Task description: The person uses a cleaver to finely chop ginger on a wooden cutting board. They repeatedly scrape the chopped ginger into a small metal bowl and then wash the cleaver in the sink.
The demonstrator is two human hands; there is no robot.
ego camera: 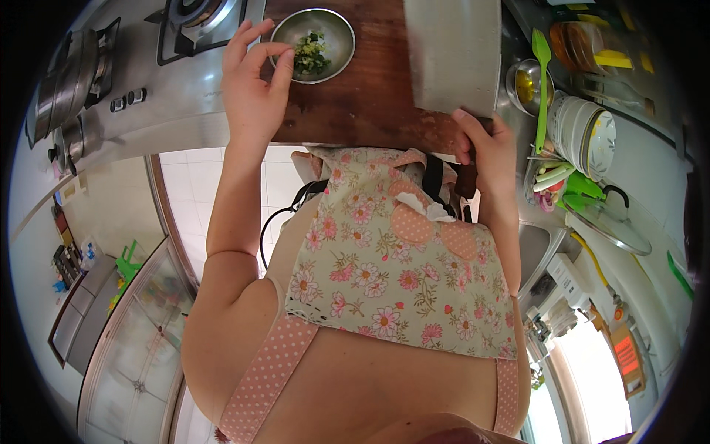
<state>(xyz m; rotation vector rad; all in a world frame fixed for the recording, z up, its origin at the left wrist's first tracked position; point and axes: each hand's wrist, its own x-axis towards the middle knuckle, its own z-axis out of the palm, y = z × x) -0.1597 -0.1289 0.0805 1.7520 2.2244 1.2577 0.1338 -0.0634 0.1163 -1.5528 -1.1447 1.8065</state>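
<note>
On the brown wooden cutting board (377,72) sits a small stainless steel bowl (343,53) with chopped green and pale yellow pieces (312,54) inside. My left hand (258,72) hovers at the bowl's left side, thumb and forefinger pinched together over the greens. The other fingers are raised; whether anything is between the pinched tips is unclear. My right hand (491,147) grips a cleaver near its dark wooden handle (467,183). Its broad steel blade (457,55) points away from me over the right side of the board.
To the left is a gas hob (188,83) with a burner and stacked pans (66,83). At the right stand a metal bowl of yellow liquid (524,86), a green spoon (542,83), stacked bowls (577,133), a tray of cut vegetables (549,183) and a glass lid (610,222).
</note>
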